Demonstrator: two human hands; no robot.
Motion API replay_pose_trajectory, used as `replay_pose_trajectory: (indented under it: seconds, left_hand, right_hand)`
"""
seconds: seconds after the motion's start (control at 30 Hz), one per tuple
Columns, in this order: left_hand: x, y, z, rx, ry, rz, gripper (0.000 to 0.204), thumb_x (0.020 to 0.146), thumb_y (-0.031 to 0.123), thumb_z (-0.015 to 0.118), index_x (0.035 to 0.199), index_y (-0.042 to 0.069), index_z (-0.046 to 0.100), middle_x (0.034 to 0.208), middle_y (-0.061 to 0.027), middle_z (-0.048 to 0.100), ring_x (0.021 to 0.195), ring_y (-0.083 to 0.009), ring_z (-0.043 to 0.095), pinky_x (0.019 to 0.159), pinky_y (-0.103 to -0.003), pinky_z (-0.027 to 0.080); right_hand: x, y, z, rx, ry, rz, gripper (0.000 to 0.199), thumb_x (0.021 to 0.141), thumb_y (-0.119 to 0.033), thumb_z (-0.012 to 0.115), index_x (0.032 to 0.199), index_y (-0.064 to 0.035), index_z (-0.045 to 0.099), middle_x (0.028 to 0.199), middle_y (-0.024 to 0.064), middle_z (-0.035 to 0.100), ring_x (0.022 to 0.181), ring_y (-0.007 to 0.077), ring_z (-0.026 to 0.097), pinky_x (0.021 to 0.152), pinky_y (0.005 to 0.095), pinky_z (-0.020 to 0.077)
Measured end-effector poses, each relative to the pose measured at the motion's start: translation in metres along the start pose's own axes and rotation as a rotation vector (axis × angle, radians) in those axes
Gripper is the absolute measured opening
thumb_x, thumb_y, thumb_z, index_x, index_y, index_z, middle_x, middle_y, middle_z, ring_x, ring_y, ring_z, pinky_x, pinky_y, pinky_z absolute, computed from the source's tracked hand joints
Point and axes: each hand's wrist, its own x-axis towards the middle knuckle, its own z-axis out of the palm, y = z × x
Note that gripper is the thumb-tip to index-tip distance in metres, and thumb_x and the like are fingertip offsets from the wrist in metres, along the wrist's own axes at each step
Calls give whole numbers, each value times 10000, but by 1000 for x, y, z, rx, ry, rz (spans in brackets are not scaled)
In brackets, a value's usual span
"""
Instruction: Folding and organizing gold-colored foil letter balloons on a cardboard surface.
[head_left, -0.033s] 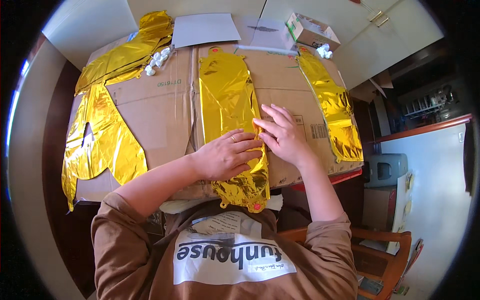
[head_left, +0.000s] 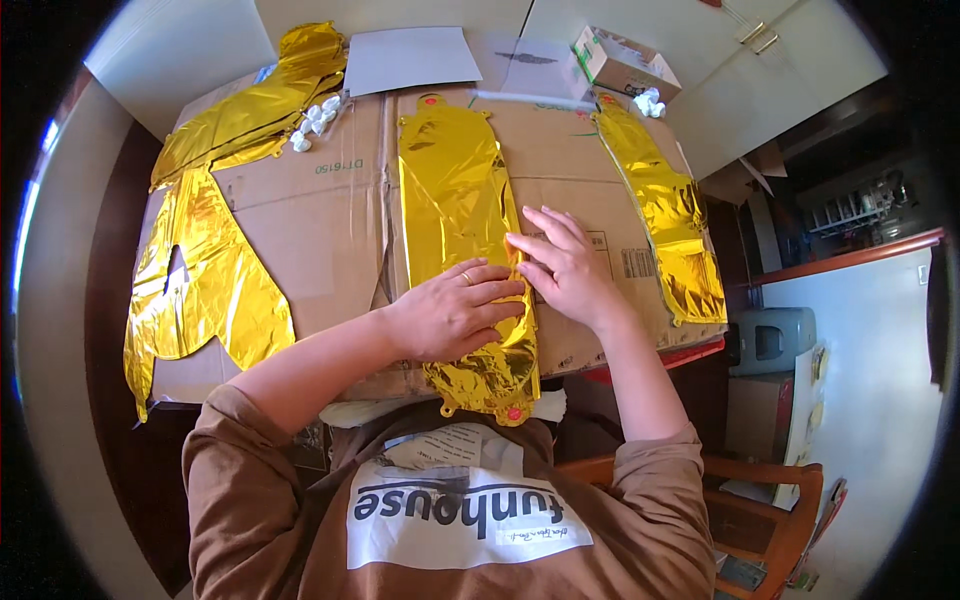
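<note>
A flat, deflated gold foil balloon (head_left: 455, 190) lies lengthwise down the middle of the cardboard, its near end overhanging the table edge by my shirt. Across its lower half rests my left hand (head_left: 462, 308), palm down, fingers stretched out and a ring on one of them. Along the balloon's folded right edge is my right hand (head_left: 570, 268), fingers extended and apart, the thumb and index fingertips touching the foil. Neither hand grips the balloon visibly. To the left lies a larger gold foil balloon (head_left: 215, 290); a narrow folded gold foil balloon (head_left: 665, 215) runs along the right.
Flattened brown cardboard (head_left: 310, 230) covers the table. White crumpled wads (head_left: 318, 120) sit at the far left, another wad (head_left: 649, 102) at the far right beside an open carton (head_left: 628, 65). A white sheet (head_left: 410, 60) lies at the back. A wooden chair (head_left: 770, 530) stands at lower right.
</note>
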Motion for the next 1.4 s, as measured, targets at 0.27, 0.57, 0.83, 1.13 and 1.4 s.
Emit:
replay_pose_trajectory:
  seconds: [0.27,0.57,0.83,1.13,1.4]
  left_hand:
    - [-1,0,-1,-23,-41,-33,439,902,241,701,1302,76,626,1404,-132,566,1339,-345,496,1149,-501,378]
    - [-1,-1,-2,-27,-37,-31,411,923,263,680,1285,75,629,1396,-122,577,1350,-326,486,1169,-488,356]
    - [-6,-2,-13,-148,191,33,418,864,143,720,1265,53,641,1350,-171,592,1308,-379,520,1123,-536,383]
    - [-50,-24,-47,233,305,-422,485,840,202,744,1277,44,606,1332,-193,560,1289,-411,511,1120,-540,378]
    - [-52,-29,-42,267,222,-437,540,851,297,745,1292,35,574,1362,-181,538,1359,-386,467,1160,-548,328]
  right_hand:
    - [64,45,19,-81,4,49,349,981,-229,637,1313,-130,684,1479,187,527,1387,395,453,1163,472,372]
    - [98,68,35,-210,107,73,354,993,-286,591,1311,-155,679,1420,189,580,1315,390,514,1127,502,383]
    - [63,29,11,-29,149,50,417,986,-256,625,1366,-87,597,1478,190,515,1321,397,514,1138,545,363]
    - [-15,-28,0,-150,-116,-39,511,948,-249,660,1410,-55,561,1530,167,457,1439,369,388,1199,547,271]
    - [-10,-32,2,-175,-129,-46,513,939,-250,665,1405,-61,566,1524,165,464,1435,363,396,1207,542,258]
